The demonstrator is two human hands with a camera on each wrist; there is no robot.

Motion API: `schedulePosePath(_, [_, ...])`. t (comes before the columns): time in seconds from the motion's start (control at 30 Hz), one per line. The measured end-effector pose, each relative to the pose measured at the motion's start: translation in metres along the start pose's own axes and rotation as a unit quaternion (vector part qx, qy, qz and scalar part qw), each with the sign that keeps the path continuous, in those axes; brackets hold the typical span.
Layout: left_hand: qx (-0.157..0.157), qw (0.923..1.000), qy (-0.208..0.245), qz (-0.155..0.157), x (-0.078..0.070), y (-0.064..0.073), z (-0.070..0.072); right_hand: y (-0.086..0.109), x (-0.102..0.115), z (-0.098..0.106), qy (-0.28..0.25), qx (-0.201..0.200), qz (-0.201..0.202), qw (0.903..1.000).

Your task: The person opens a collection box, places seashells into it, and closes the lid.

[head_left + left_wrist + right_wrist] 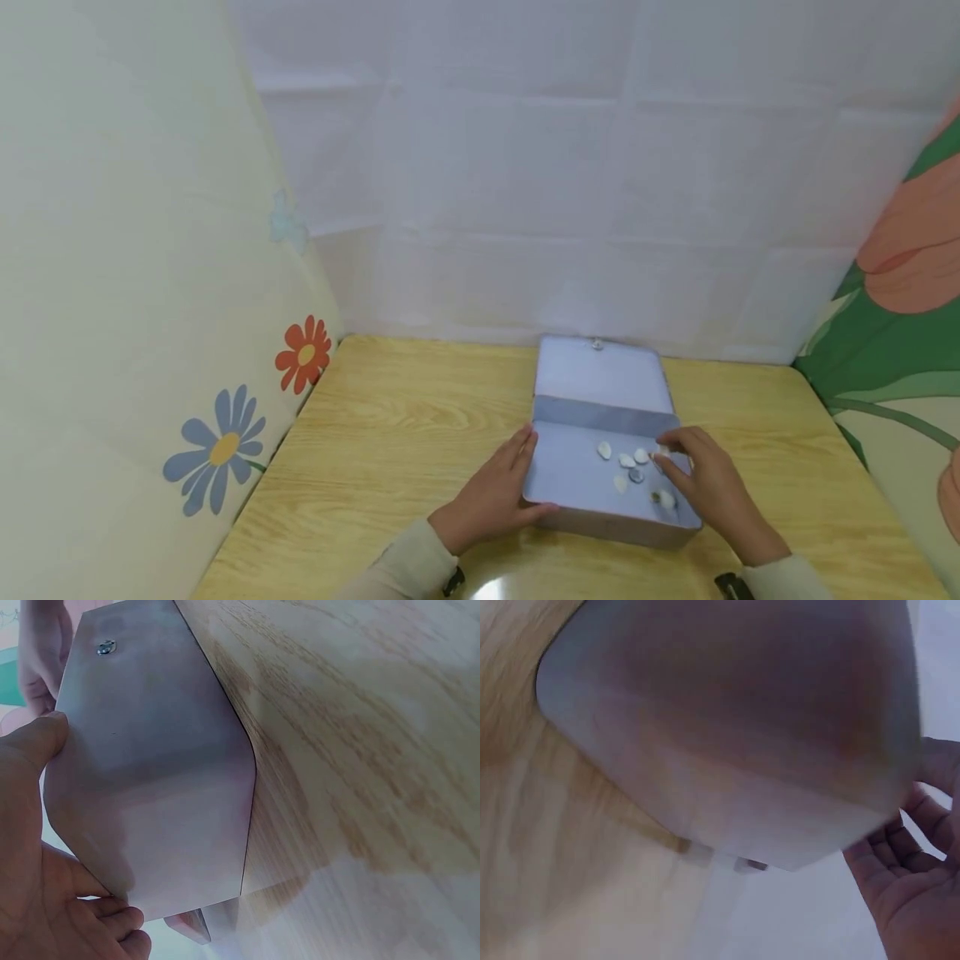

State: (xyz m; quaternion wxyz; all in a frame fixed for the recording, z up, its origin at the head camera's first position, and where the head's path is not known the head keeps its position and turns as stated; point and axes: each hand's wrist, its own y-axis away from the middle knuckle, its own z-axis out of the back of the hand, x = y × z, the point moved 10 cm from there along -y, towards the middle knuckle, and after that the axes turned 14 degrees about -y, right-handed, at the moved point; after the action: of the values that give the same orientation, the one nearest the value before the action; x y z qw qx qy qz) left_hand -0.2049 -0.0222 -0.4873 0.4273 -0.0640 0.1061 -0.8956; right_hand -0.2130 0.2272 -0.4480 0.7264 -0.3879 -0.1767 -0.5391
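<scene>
An open metal box (558, 471) with a pale lavender inside lies on the table, its hinged lid (600, 373) folded back away from me. Several small white seashells (604, 450) lie scattered over its floor, mostly toward the right, with a darker grey shell (636, 475) among them. My left hand (491, 492) holds the near left corner of the box, thumb at the front rim and fingers along the left side. Over the box's right side, my right hand (708, 479) pinches a small shell (663, 451) between thumb and forefinger; fingers partly cover it.
The box stands on a wood-grain table (375, 450). A white cloth (510, 167) hangs behind it. Flower-patterned panels border the table on the left (225, 450) and right (900, 350). A metal catch (106, 647) shows on the box's front wall.
</scene>
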Motion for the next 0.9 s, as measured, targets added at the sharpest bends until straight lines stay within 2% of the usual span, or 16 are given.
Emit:
schedulePosePath(0.13, [0.004,1.0000,-0.001,-0.003,0.000,0.000,-0.004,0.000,-0.017,-0.010,-0.032,0.002,-0.037,0.9988])
schedulePosePath(0.23, [0.008,1.0000,-0.004,-0.004,0.000,0.001,-0.006,0.002,-0.024,-0.015,-0.041,-0.003,-0.048,0.9980])
schedulePosePath(0.53, [0.013,0.9999,-0.001,0.003,0.001,0.002,-0.007,0.009,-0.017,-0.018,-0.031,-0.058,0.001,0.9978])
schedulePosePath(0.9, [-0.008,1.0000,0.002,-0.004,0.001,0.000,-0.003,0.009,-0.012,-0.016,-0.027,-0.079,0.027,0.9961])
